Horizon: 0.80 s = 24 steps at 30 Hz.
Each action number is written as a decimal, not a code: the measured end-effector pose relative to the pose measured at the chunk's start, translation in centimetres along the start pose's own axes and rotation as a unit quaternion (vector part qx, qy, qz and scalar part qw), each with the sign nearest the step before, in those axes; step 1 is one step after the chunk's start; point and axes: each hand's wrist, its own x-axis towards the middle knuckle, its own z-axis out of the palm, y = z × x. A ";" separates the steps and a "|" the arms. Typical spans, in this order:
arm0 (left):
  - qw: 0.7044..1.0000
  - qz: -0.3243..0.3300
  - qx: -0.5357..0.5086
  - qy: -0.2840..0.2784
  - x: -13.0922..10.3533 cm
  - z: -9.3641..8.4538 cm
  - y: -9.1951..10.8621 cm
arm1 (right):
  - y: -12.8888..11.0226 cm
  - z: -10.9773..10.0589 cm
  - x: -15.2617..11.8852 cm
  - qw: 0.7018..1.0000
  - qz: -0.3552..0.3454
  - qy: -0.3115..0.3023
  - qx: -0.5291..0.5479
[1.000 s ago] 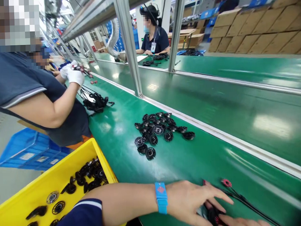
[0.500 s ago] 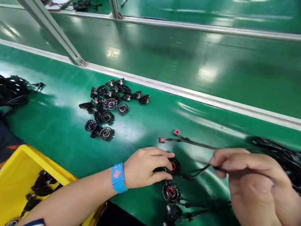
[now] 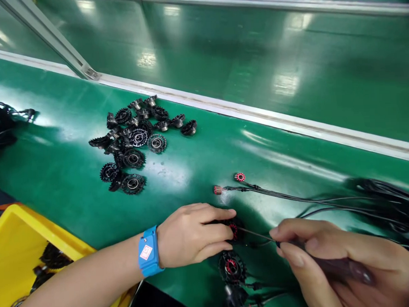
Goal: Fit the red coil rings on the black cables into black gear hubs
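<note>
My left hand (image 3: 195,234), with a blue wrist strap (image 3: 149,251), has its fingers closed around a black toothed wheel (image 3: 239,228). Inside that wheel is a red-coated motor stator (image 3: 233,231), partly covered by the fingertips. My right hand (image 3: 342,260) grips the dark handle of a thin screwdriver-like tool (image 3: 346,267); the slender metal shaft points left and reaches the stator. Just below lies another toothed wheel (image 3: 231,266) with a red stator in it and a cable attached. Two loose stators, one upright (image 3: 239,177) and one on its side (image 3: 218,189), lie beyond my hands on their cables.
Several black toothed wheels (image 3: 138,138) are piled at centre left. A yellow bin (image 3: 12,227) with wheels inside stands at lower left. Coiled black cables (image 3: 387,205) lie at the right, more cables (image 3: 0,122) at the far left. A metal rail (image 3: 223,109) borders the green bench.
My right hand pinched a black cable before; now the tool's shaft extends from its fingertips to the stator. My left hand stays at the wheel. The whole view has shifted slightly.
</note>
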 end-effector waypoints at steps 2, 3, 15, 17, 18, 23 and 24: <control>1.000 0.002 0.000 0.000 0.0 0.0 0.0 | 0.2 0.0 0.2 0.999 -0.017 -0.021 -0.019; 1.000 0.002 0.000 -0.001 0.0 -0.1 0.0 | 0.3 0.0 0.4 0.998 -0.037 -0.034 -0.031; 0.994 -0.046 -0.091 0.028 0.1 0.3 0.1 | 0.9 0.0 0.9 0.985 -0.132 -0.075 -0.087; 0.993 -0.055 -0.097 0.031 0.1 0.4 0.1 | 0.7 0.1 0.6 0.988 -0.119 -0.071 -0.069; 0.993 -0.059 -0.098 0.033 0.0 0.4 0.1 | 0.6 0.2 0.6 0.989 -0.112 -0.068 -0.062; 0.992 -0.063 -0.105 0.027 0.1 0.4 0.1 | -0.1 0.9 1.1 0.981 -0.134 -0.087 -0.112; 0.992 -0.064 -0.104 0.024 0.1 0.4 0.1 | -0.1 1.0 1.2 0.976 -0.147 -0.102 -0.122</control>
